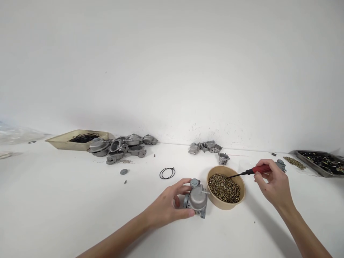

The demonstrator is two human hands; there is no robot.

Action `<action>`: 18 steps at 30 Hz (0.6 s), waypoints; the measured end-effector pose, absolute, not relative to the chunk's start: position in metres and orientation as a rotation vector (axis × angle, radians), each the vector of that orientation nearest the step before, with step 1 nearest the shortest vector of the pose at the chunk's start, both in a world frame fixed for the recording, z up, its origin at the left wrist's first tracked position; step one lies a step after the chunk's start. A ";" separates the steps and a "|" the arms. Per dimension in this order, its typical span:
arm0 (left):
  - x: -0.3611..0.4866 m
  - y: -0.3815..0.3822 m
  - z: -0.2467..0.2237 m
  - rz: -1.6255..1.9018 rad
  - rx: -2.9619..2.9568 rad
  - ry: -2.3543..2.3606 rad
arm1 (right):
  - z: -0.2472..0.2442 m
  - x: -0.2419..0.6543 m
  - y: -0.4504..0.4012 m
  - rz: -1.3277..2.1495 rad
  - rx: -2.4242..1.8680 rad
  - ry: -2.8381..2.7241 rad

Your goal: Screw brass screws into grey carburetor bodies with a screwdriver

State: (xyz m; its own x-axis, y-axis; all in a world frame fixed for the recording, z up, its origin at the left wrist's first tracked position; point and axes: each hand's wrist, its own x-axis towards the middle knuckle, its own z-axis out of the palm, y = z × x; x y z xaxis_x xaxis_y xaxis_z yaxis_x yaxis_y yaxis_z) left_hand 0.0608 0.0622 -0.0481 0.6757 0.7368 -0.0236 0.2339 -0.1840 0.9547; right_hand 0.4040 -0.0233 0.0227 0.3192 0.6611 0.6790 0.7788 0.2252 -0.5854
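Note:
My left hand point(172, 206) is closed around the side of a grey metal carburetor point(198, 197) that sits on the white table, its rounded bowl facing up. In my right hand point(275, 182) is a screwdriver point(261, 169) with a red and black handle. Its dark shaft slants down to the left, and the tip reaches in among the small brass-coloured screws point(224, 188). Those screws fill a round tan bowl point(225, 205) just right of the carburetor. Whether a screw clings to the tip is too small to tell.
Black rubber rings point(167, 173) lie behind my left hand. Grey metal castings point(126, 145) are heaped at the back left beside a cream tray point(60, 141) of black rings. More castings point(206, 147) stand behind the bowl. A dark tray point(319, 165) of small parts and loose brass pieces point(294, 162) are far right.

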 end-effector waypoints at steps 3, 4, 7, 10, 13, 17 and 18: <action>0.061 0.062 -0.047 0.540 1.734 0.740 | 0.021 0.403 -0.022 -0.127 -1.516 -1.388; 0.061 0.062 -0.048 0.547 1.732 0.745 | 0.021 0.403 -0.022 -0.120 -1.521 -1.391; 0.061 0.063 -0.050 0.562 1.732 0.763 | 0.019 0.402 -0.020 -0.091 -1.523 -1.409; 0.061 0.062 -0.050 0.566 1.733 0.731 | 0.017 0.402 -0.018 -0.072 -1.522 -1.418; 0.062 0.061 -0.048 0.567 1.732 0.719 | 0.017 0.403 -0.018 -0.060 -1.512 -1.405; 0.061 0.061 -0.048 0.562 1.726 0.755 | 0.019 0.407 -0.018 -0.047 -1.515 -1.354; 0.061 0.061 -0.049 0.559 1.728 0.757 | 0.019 0.408 -0.019 -0.046 -1.519 -1.345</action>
